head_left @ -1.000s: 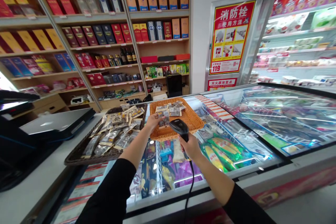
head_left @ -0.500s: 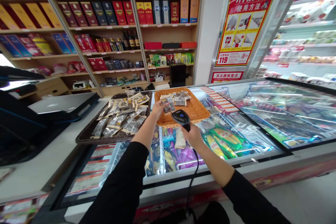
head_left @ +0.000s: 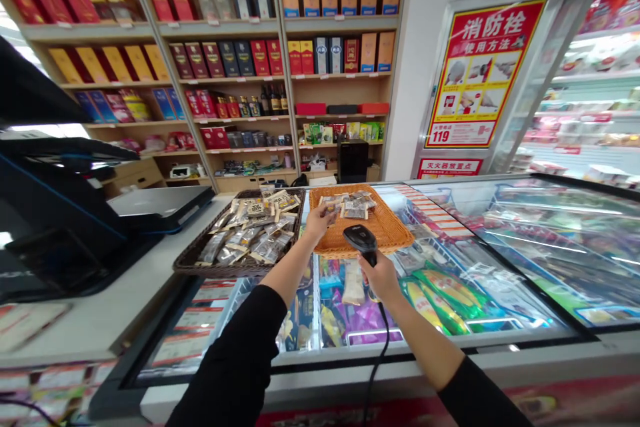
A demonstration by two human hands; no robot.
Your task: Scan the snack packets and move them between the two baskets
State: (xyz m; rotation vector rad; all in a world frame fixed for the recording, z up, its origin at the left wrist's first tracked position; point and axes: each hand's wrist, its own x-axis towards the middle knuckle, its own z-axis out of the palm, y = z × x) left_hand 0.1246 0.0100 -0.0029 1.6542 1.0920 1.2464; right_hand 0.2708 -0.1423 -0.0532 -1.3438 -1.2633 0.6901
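Orange wicker basket [head_left: 387,230], on a glass-topped freezer [head_left: 520,361]; small packets [head_left: 357,207] within, toward its eleven o'clock. Left hand [head_left: 319,221]: at the basket's ten o'clock, fingers at the packets; whether gripping one, cannot tell. Right hand [head_left: 381,275]: wrapped around a black scanner [head_left: 360,237], basket's six o'clock. Dark wicker tray [head_left: 220,271], heaped with similar packets: nine o'clock.

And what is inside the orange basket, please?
The orange basket holds small packets; what lies beneath them, or behind the left hand and scanner, cannot be seen.
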